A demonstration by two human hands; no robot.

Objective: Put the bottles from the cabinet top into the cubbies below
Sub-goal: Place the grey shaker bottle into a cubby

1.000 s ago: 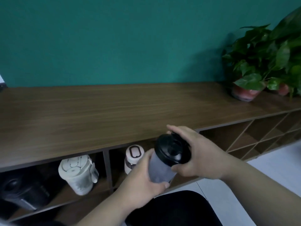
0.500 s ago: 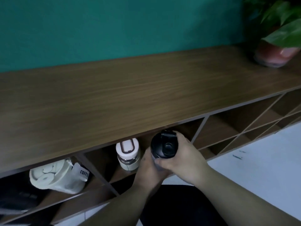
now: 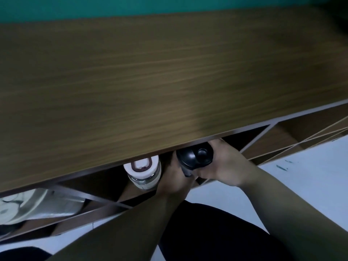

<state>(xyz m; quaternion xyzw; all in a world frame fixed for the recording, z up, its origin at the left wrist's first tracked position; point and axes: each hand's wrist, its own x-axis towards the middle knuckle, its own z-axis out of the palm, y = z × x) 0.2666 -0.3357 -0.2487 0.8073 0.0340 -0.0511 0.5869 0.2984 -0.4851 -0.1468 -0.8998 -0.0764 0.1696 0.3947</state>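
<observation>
A grey bottle with a black lid [image 3: 195, 156] sits at the mouth of a cubby, just under the front edge of the wooden cabinet top [image 3: 169, 81]. My left hand [image 3: 175, 178] wraps its lower body from the left. My right hand [image 3: 226, 162] grips it from the right, fingers reaching into the cubby. In the same cubby, left of it, stands a clear bottle with a white lid [image 3: 144, 171]. A cream-white bottle [image 3: 37, 204] lies in the cubby further left, blurred.
Open cubbies [image 3: 273, 140] with slanted dividers run to the right. A teal wall [image 3: 131, 4] backs the cabinet. White floor [image 3: 301, 176] lies in front, and my dark-clothed legs [image 3: 216, 232] are below.
Both hands carried the black-lidded bottle down and forward, from in front of the cabinet to under the top's edge at the cubby mouth. My view tilted down; the plant left the frame.
</observation>
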